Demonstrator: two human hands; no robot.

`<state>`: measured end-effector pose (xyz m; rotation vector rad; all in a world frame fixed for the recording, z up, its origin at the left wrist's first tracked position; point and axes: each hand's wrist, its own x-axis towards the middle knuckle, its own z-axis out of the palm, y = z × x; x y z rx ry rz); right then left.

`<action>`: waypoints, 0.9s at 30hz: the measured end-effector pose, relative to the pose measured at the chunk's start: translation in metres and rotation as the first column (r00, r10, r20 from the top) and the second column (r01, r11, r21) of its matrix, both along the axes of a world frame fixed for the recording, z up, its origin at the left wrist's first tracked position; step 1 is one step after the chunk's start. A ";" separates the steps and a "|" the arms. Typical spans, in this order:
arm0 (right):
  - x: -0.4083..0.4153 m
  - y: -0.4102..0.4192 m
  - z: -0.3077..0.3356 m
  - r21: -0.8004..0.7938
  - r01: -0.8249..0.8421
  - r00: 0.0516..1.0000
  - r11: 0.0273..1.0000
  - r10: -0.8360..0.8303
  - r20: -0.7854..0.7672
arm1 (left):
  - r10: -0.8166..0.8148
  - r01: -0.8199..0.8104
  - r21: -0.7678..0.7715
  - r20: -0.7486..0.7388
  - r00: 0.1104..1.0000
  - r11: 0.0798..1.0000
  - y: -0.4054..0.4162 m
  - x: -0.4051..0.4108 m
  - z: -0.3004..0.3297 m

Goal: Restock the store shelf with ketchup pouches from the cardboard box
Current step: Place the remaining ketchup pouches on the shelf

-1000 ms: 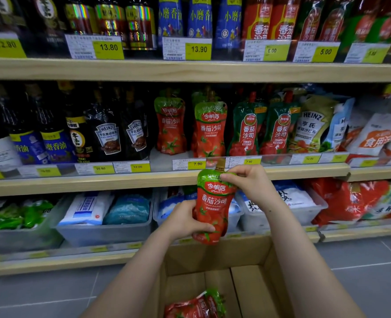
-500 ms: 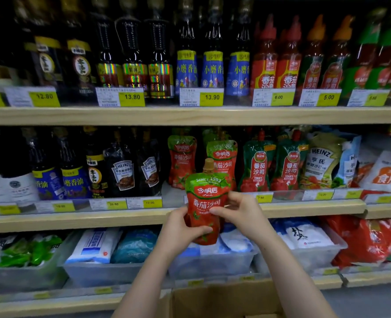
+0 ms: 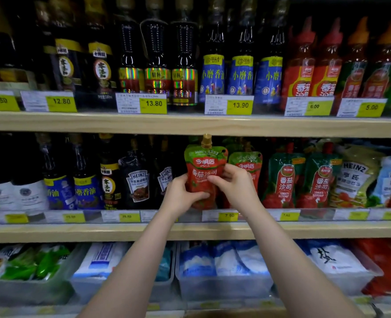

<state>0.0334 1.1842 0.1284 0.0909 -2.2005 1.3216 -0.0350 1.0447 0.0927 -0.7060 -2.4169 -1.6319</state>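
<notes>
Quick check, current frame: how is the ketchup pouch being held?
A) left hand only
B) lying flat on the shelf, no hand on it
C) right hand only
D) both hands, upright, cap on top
D: the left hand grips the ketchup pouch low on its left side, the right hand pinches its right edge, and the gold cap points up.

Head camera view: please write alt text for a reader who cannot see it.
Two bare hands, left hand and right hand, hold a red-and-green ketchup pouch upright at the middle shelf, beside a matching pouch and dark Heinz bottles.
</notes>
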 end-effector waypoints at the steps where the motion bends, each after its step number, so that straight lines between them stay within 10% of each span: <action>1: -0.002 0.000 0.001 0.020 0.023 1.000 1.000 -0.023 -0.005 | -0.007 0.007 -0.007 -0.002 1.000 1.000 0.000 -0.003 0.000; 21: -0.012 -0.004 -0.037 0.036 0.130 0.982 0.991 -0.134 0.132 | 0.024 -0.034 -0.093 -0.105 0.994 0.995 -0.006 0.002 -0.034; 27: 0.007 0.004 -0.059 0.415 -0.028 0.965 0.909 -0.083 0.248 | -0.082 -0.076 -0.388 -0.374 0.924 0.918 -0.029 0.011 -0.050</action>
